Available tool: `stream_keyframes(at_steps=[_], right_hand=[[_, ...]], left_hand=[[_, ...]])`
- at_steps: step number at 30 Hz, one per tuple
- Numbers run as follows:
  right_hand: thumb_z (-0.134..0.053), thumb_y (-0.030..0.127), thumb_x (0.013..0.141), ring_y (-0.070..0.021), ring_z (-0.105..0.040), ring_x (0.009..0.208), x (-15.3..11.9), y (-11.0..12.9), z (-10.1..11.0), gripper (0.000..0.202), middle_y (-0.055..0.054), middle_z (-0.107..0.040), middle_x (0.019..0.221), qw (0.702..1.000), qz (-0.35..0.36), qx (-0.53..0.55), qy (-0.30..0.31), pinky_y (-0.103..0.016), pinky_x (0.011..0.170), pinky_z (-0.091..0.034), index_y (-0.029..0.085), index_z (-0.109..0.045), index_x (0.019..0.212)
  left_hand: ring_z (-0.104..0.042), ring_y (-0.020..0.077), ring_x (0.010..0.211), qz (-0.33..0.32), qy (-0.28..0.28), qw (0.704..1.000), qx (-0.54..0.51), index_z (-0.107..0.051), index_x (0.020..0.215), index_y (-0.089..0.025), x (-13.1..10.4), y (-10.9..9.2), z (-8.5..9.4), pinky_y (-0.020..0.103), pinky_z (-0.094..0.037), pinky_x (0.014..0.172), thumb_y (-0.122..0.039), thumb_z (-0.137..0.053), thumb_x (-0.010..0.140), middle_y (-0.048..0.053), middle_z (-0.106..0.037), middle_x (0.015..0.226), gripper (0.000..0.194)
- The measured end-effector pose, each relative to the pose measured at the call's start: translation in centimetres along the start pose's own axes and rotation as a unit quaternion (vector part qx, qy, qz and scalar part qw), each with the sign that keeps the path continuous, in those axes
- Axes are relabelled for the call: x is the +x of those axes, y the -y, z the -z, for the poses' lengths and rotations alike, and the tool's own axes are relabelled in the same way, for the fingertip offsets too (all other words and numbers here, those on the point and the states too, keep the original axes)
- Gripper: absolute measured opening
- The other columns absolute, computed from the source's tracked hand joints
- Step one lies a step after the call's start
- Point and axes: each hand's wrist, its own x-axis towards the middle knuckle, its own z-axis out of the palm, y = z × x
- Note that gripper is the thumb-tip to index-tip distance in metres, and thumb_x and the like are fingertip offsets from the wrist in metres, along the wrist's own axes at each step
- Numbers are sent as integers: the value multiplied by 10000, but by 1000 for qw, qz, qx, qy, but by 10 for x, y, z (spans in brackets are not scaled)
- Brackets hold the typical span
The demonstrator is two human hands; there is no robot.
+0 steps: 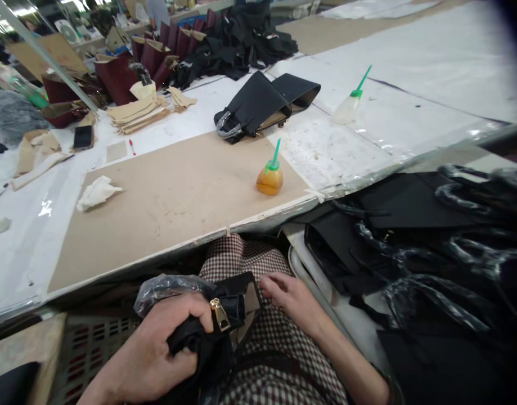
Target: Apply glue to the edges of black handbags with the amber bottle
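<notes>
Gripping a black leather-look bag [237, 306] with gold metal zip pull [220, 315] in the left hand [157, 343], above checked cloth [292, 349], with the right hand [290, 295] loosely open alongside. Could crease if squeezed harder, or get scratched by the pull.

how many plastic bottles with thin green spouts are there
2: an amber-filled plastic bottle with a green spout on the tan board, and a whitish one farther right on the white tabletop. Others may be hidden.
</notes>
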Motion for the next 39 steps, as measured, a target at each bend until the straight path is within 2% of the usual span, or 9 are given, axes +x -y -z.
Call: stream_keyframes(at_steps=[2, 4, 8, 11, 22, 27, 32, 36, 39], right_hand=[[-631, 586, 916, -237, -732, 688, -2, -9, -17, 399, -49, -788, 794, 993, -54, 78, 63, -309, 538, -552, 220, -783, 861], [-696, 599, 859, -247, -745, 705, 2, -13, -29, 409, -58, -796, 801, 980, -95, 152, 91, -325, 583, -577, 200, -784, 882], [-777, 584, 788, -272, -764, 838, 5, -13, -41, 417, -63, -807, 864, 958, -110, 249, 90, -393, 793, -606, 191, -789, 928], [-807, 523, 788, -272, -758, 876, 2, -10, -43, 373, -62, -810, 913, 952, -97, 278, 87, -394, 835, -591, 194, -799, 963], [-675, 382, 932, -263, -712, 936, -2, -2, -39, 260, -13, -795, 981, 971, -16, 224, 80, -377, 870, -545, 260, -807, 1119], [-706, 303, 880, -262, -669, 909, -5, 1, -37, 183, -11, -780, 910, 984, -1, 170, 49, -354, 850, -493, 262, -843, 995], [-718, 424, 872, -237, -665, 796, -4, -4, -42, 227, -10, -762, 816, 971, -63, 230, -1, -324, 717, -484, 235, -823, 941], [-753, 428, 818, -201, -659, 699, -2, -5, -43, 233, -24, -753, 745, 937, -133, 322, -12, -303, 676, -495, 199, -780, 788], [-795, 421, 759, -195, -674, 715, -3, -5, -42, 229, -37, -761, 772, 910, -173, 377, -8, -297, 697, -516, 198, -769, 804]], left_hand=[[-646, 176, 847, -2, 1, 1000, -5, -593, 934, -236, -1, 0, -2, 262, -502, 808, -49, -545, 683, 2, -702, 906, 317], [-644, 162, 840, -5, -7, 1000, -6, -593, 933, -247, -2, -2, -4, 247, -502, 802, -37, -545, 677, -17, -697, 900, 334], [-620, 128, 790, -7, -42, 999, 4, -593, 910, -259, -1, -5, -5, 210, -484, 752, -10, -524, 652, -53, -674, 868, 365], [-610, 128, 792, -2, -68, 998, 10, -601, 908, -257, 0, -4, -2, 214, -472, 745, -19, -520, 646, -53, -659, 864, 363], [-590, 148, 813, -11, -146, 989, 15, -593, 924, -259, -10, 12, 25, 222, -465, 712, -51, -546, 702, -26, -626, 888, 307], [-594, 129, 804, -25, -171, 985, 8, -603, 929, -252, -7, 10, 27, 200, -465, 719, -25, -553, 715, -32, -631, 890, 316], [-611, 128, 783, -73, -102, 991, -47, -591, 949, -256, -13, 12, 17, 205, -483, 722, -7, -564, 701, -38, -639, 870, 353], [-636, 122, 797, -85, -59, 993, -55, -596, 960, -271, -20, 7, 4, 198, -499, 766, 1, -563, 666, -56, -665, 884, 403], [-643, 111, 798, -81, -42, 994, -54, -610, 961, -279, -18, 2, -2, 186, -497, 777, -6, -538, 646, -72, -675, 888, 424]])
